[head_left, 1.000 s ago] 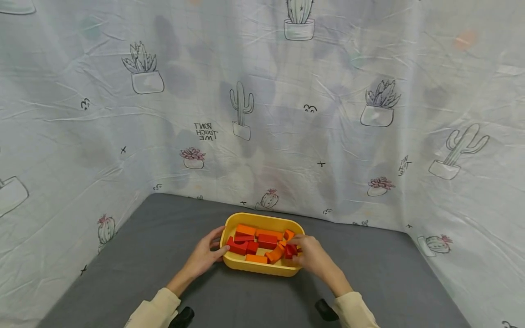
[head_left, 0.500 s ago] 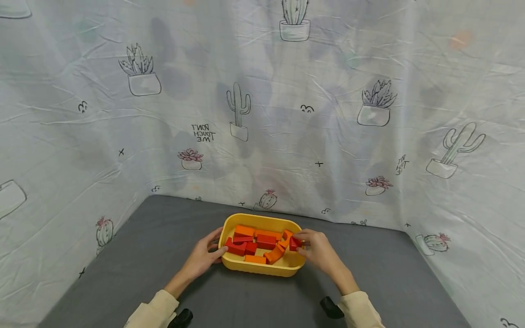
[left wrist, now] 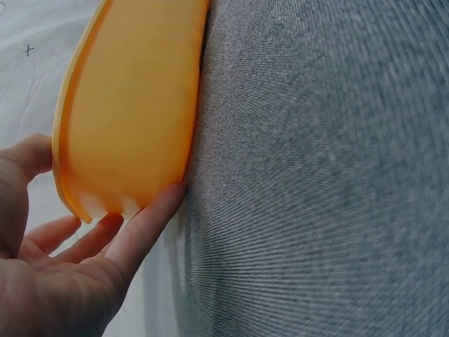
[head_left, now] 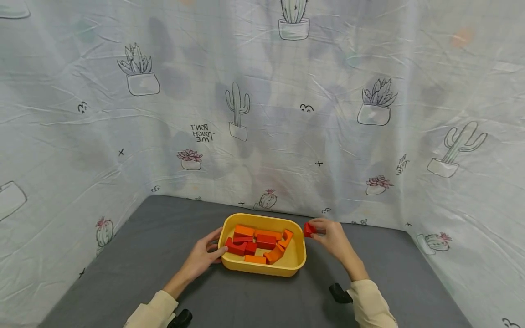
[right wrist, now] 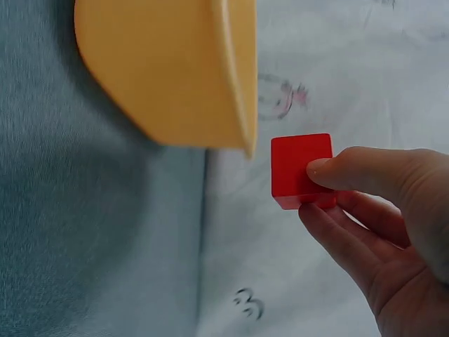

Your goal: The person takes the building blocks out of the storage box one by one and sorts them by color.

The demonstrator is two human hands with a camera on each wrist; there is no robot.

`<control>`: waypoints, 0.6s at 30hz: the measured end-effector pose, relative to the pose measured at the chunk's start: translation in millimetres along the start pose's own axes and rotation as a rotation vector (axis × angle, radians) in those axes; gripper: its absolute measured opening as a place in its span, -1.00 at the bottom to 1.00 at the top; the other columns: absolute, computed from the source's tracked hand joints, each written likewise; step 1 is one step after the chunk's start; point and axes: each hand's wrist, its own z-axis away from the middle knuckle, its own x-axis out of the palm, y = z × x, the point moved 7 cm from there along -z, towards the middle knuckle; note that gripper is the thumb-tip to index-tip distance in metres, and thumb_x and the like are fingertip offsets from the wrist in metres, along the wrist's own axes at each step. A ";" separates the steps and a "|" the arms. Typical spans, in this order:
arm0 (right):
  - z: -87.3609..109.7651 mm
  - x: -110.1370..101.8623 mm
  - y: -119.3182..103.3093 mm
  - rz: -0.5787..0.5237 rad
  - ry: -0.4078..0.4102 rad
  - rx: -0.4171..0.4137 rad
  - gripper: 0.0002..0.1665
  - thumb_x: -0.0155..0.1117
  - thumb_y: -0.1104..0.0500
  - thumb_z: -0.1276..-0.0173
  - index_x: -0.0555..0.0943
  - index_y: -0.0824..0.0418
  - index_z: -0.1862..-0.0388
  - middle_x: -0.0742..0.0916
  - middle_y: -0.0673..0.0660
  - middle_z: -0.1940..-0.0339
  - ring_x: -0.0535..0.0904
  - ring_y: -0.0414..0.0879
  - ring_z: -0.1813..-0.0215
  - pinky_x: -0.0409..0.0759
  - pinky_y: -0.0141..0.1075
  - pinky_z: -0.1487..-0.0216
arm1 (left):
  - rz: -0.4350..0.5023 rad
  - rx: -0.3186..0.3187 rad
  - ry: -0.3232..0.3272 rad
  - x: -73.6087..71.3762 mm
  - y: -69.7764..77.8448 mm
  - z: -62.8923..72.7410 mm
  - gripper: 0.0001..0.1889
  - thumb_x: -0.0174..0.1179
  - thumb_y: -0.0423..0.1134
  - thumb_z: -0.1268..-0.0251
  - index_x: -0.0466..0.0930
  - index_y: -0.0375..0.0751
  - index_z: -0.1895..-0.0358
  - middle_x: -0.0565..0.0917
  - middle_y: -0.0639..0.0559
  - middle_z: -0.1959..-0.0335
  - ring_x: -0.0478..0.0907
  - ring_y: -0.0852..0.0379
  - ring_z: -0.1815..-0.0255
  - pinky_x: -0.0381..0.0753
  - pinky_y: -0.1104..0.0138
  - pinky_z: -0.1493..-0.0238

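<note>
My right hand (head_left: 335, 237) pinches a red block (head_left: 309, 230) between thumb and fingers, just off the right end of a yellow plastic bin (head_left: 262, 269). Up close in the right wrist view, the red block (right wrist: 289, 160) shows a square face, with the thumb pressed on its edge and the fingers beneath. The left hand (head_left: 203, 253) grips the bin's left end, thumb over the rim and the other fingers against the outside wall (left wrist: 130, 126). Inside the bin lie several red and orange blocks, among them an orange curved block (head_left: 274, 254) and a red block with a scooped top (head_left: 235, 247).
The bin stands on a grey cloth-covered table (head_left: 246, 300) near its back edge. A white curtain (head_left: 266, 91) printed with cacti hangs behind and along both sides. Black straps or mounts (head_left: 340, 294) sit at both wrists.
My right hand has lifted the red block out of the bin's right end and moved right, past the rim. The left hand keeps its grip on the bin, which has barely moved.
</note>
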 end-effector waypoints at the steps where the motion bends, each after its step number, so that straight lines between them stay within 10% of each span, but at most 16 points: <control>1: -1.0 -0.1 5.3 0.000 0.004 0.009 -0.60 0.44 0.50 -0.10 0.69 0.46 0.02 0.71 0.30 0.00 0.72 0.16 0.11 0.71 -0.12 0.14 | 0.003 0.002 0.001 -0.2 -0.1 0.0 -0.32 0.25 -0.40 -0.32 0.23 -0.21 -0.49 0.39 -0.30 -0.35 0.55 -0.17 -0.14 0.74 0.14 0.20; 18: -25.0 30.7 54.2 -0.006 -0.098 0.075 -0.68 0.39 0.55 -0.06 0.74 0.39 0.17 0.74 0.29 0.12 0.65 0.22 0.02 0.72 -0.11 0.12 | 0.024 0.004 0.009 -0.3 -3.3 0.2 -0.31 0.26 -0.41 -0.31 0.23 -0.22 -0.49 0.42 -0.30 -0.33 0.59 -0.13 -0.08 0.74 0.13 0.20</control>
